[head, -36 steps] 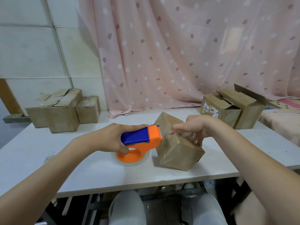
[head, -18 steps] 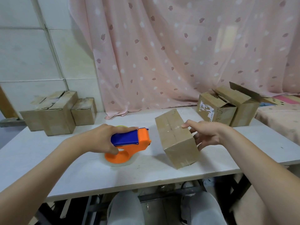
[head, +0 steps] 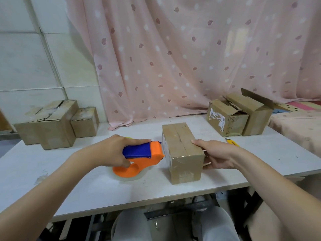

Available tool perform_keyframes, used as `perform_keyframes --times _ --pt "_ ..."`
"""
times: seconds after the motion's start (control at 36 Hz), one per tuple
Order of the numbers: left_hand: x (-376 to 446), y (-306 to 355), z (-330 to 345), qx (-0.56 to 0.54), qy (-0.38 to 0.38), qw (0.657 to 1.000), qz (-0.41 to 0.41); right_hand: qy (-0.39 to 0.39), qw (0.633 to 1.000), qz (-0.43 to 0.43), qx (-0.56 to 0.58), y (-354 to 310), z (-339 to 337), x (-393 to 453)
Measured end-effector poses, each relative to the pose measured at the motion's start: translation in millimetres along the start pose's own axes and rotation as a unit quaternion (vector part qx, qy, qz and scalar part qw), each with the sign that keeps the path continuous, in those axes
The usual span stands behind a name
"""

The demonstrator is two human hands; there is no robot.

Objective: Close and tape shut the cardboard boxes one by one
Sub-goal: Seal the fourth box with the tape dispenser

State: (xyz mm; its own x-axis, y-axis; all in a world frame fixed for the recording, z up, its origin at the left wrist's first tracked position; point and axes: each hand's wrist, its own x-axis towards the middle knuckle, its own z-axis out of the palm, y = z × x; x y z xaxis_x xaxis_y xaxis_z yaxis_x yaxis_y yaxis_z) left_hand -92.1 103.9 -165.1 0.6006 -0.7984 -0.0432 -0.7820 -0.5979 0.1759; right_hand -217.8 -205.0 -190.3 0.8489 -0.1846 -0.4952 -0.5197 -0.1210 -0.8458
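The closed cardboard box [head: 182, 152] now sits flat on the white table [head: 86, 188], square to the person, with a strip of clear tape running along its top seam and down the near face. A second ago it was tipped up on one corner under the right hand; half a second ago it was still leaning. It has since been lowered onto its base, which suggests this box is sealed, or nearly so, and is being set down or lined up for a last pass.

The right hand [head: 217, 155] is against the box's right side, thumb laid along the top edge and fingers curled round the far lower part, steadying it. Just left of the box, the left hand [head: 116, 152] is clenched round the blue handle of the orange tape dispenser [head: 139, 160], whose roll rests on the table with its nose almost touching the box; it has slid closer to the box than before.

Right of the box and further back stand two open cardboard boxes [head: 239, 117], flaps up, probably next in line. A yellow utility knife [head: 231, 142] lies between them and the box. Far left of the box, against the wall, is a stack of closed boxes [head: 52, 122]. Behind everything hangs a pink curtain [head: 191, 58].
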Motion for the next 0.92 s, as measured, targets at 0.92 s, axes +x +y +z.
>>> perform_keyframes --times 0.92 --pt "-21 -11 -12 -0.011 0.007 0.999 -0.036 0.191 0.747 -0.276 -0.573 -9 69 -20"
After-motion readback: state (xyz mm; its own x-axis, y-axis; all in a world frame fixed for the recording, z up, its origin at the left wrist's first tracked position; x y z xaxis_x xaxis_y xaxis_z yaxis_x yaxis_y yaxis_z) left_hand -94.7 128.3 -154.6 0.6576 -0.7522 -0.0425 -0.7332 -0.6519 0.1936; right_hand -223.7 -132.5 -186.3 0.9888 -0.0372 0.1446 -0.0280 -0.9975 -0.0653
